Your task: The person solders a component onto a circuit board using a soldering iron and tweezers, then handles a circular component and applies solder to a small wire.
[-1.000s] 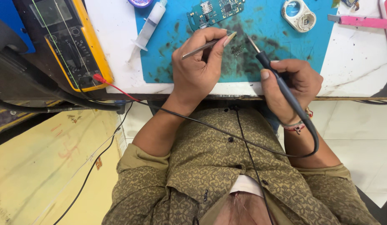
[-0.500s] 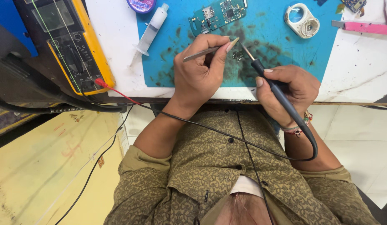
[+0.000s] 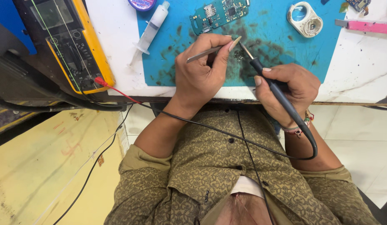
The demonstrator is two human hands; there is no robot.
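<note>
White desk [image 3: 118, 41] w/ blue mat [image 3: 276, 62]: left hand [image 3: 199, 77] pinches tweezers [image 3: 204, 53], right hand [image 3: 291, 89] grips soldering iron [image 3: 276, 89] pen-style, tips meeting for fine control.

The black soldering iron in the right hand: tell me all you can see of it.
The soldering iron is a slim black handle with a thin metal tip, slanting up-left. The right hand grips it like a pen. Its tip meets a small dark piece on the blue mat, beside the tweezers. Its black cord loops back across the shirt.
</note>
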